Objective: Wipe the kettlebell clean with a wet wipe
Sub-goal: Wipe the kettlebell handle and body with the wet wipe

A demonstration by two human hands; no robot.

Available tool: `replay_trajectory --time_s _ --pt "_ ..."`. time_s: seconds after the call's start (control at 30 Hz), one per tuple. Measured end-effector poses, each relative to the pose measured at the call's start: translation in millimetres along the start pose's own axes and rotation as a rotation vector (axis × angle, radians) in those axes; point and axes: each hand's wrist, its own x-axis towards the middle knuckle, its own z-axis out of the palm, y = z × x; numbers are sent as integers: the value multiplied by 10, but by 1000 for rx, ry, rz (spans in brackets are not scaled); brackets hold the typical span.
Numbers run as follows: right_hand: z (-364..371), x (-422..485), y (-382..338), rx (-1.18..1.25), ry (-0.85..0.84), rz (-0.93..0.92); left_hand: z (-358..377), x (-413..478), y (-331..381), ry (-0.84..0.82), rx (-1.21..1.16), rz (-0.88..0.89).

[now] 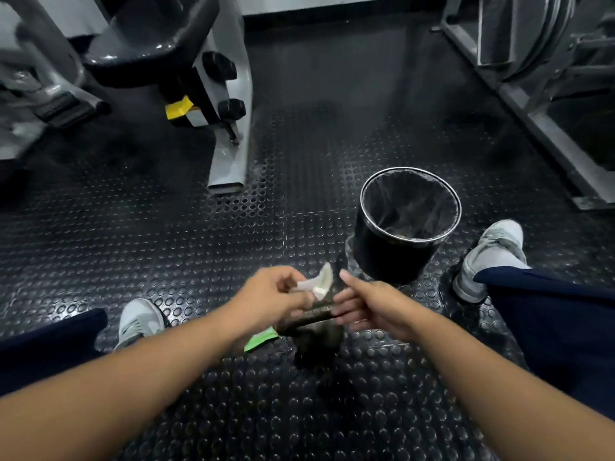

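Observation:
A dark, worn kettlebell stands on the studded rubber floor between my feet, its handle pointing up. My left hand pinches a white wet wipe just above the handle. My right hand reaches in from the right, its fingers loosely extended at the handle's right end and close to the wipe. Whether these fingers touch the handle is unclear. A green wipe packet lies on the floor beside the kettlebell, partly hidden under my left wrist.
A black bin with a dark liner stands just beyond the kettlebell, to the right. My grey shoes flank the spot. A grey gym machine leg rises at the back left and a weight rack frame runs along the right.

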Motion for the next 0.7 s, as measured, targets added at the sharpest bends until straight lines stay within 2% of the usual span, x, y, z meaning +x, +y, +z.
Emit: replay_trajectory --time_s 0.03,0.1,0.2,0.3,0.43,0.53,0.6,0.7 --pt "77 -117 -119 118 -124 34 -86 -51 97 -5 -38 -3" --pt "210 -288 -290 179 -261 -14 -179 -136 226 -7 -81 9" --pt "342 -371 -385 260 -180 -176 -162 -172 274 11 -84 -3" --pt "323 -351 -401 334 -69 -235 -113 -180 276 7 -30 14" --pt "320 -403 -440 283 -113 -272 -124 -185 205 0 89 79" --pt "380 -399 -439 238 -78 -295 -162 -160 139 25 117 114" --pt "381 -369 -417 244 -74 -303 -197 -136 134 99 57 95" --pt "307 -381 -427 259 -80 -268 -254 -87 184 188 -202 38"
